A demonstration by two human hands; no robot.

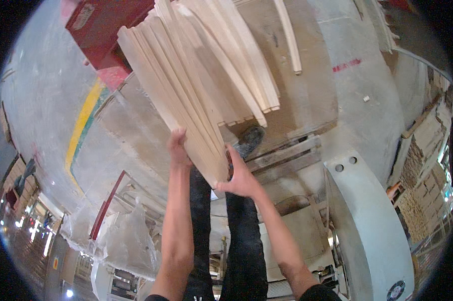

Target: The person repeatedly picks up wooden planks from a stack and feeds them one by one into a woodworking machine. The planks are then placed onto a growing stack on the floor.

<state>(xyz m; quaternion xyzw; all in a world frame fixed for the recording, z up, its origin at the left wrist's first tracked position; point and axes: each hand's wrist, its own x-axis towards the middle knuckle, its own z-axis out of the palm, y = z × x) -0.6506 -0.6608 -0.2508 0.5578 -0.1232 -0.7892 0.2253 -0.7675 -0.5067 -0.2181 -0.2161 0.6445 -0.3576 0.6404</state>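
Both my hands hold a bundle of several long pale wooden slats [171, 85] by its near end. My left hand [178, 146] grips the left side of the bundle. My right hand [240, 176] clasps its lower right corner. The slats reach up and away toward the top of the view, over a second stack of pale slats [236, 55] that lies on a brown board [307, 95]. Below the bundle I see my dark trouser legs and one dark shoe [250, 139].
A red metal box [103, 25] stands at the upper left beside a yellow floor stripe [83, 125]. A wooden pallet [287, 155] lies by my shoe. A white machine housing [367, 220] is at the right, crumpled clear plastic sheet [121, 236] at the lower left.
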